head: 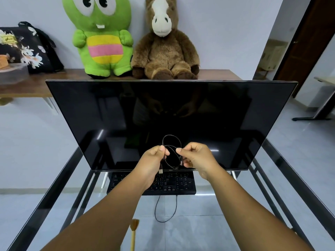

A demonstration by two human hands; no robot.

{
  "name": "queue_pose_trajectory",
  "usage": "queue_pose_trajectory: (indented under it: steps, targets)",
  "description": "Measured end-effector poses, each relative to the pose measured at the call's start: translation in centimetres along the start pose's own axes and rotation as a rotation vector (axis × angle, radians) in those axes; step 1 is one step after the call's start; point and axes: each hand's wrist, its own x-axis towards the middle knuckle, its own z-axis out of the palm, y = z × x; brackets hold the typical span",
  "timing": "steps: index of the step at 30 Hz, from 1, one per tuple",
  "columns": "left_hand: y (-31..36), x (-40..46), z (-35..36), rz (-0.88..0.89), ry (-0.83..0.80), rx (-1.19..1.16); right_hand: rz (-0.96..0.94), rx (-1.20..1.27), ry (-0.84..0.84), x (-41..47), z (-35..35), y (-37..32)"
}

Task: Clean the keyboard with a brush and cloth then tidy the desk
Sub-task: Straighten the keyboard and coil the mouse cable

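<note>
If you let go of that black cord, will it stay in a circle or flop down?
Probably flop. The cord is thin and bends into loose loops between the left hand and right hand, so it looks soft. Its plug end hangs straight down, and the loops would likely spring open.

A keyboard (170, 183) lies on the glass desk (235, 205) just before the monitor (108, 115), a brush (134, 230) nearer, two plush toys (107, 42) on the far shelf (213, 74) behind.
</note>
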Motion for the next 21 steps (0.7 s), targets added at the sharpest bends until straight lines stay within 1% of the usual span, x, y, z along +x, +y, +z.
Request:
queue_pose_trajectory:
  steps: [4,7,11,14,19,21]
  targets:
    - [-0.5,0.6,-0.6,-0.04,-0.033,0.113,-0.039,-0.061,-0.045,-0.1,-0.3,0.0]
    - [-0.6,0.9,-0.7,-0.071,-0.046,0.036,-0.033,-0.132,-0.112,-0.1,-0.4,-0.1]
    - [-0.8,1.1,-0.5,-0.097,-0.004,0.006,0.03,-0.27,-0.184,0.0,-0.6,-0.3]
    - [-0.8,1.3,-0.3,-0.104,-0.004,-0.009,0.054,-0.192,-0.217,0.1,-0.6,-0.4]
    - [-1.1,1.6,-0.4,-0.11,-0.001,-0.024,0.036,-0.04,-0.177,0.0,-1.0,-0.4]
    - [-1.1,1.6,-0.5,-0.117,0.011,-0.046,0.032,-0.014,-0.203,0.0,-1.4,-0.5]
